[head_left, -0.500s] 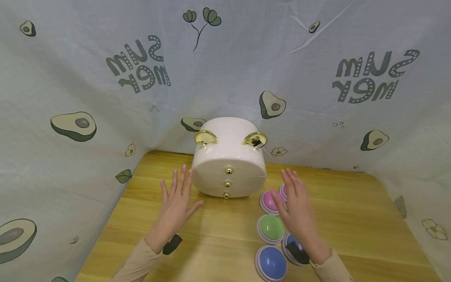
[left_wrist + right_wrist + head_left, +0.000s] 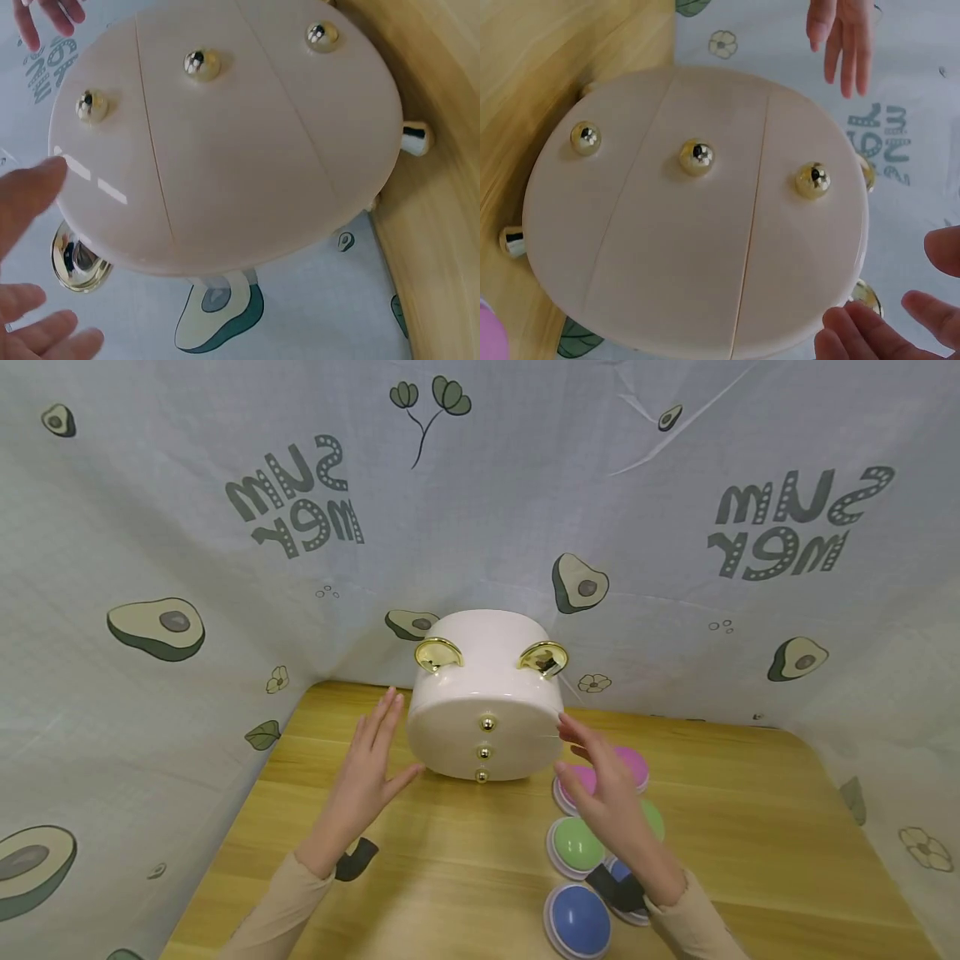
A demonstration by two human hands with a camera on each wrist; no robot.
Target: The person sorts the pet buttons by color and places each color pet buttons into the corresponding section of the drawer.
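Note:
A glossy white drawer box (image 2: 487, 647) with gold ear-shaped trims stands at the back of the table. Three gold knobs (image 2: 484, 752) run down its front, and thin seams split the front into three drawers, all closed. My left hand (image 2: 360, 781) hovers left of the box with fingers straight and thumb spread, holding nothing. On the other side, my right hand (image 2: 611, 797) is raised near the box's right edge, its fingers extended and slightly bent, holding nothing. Whether its fingertips touch the box cannot be told. Small gold feet (image 2: 417, 139) show in the wrist views.
Several round domed pieces with white rims sit right of centre, partly behind my right hand: blue (image 2: 577, 920), green (image 2: 577, 843) and pink (image 2: 633, 764). The wooden table (image 2: 450, 868) meets an avocado-print cloth (image 2: 480, 527) at the back and sides.
My right hand has moved left toward the box, uncovering more of the pink and green domed pieces. My left hand has turned and shifted slightly up and left. The box has stayed in place.

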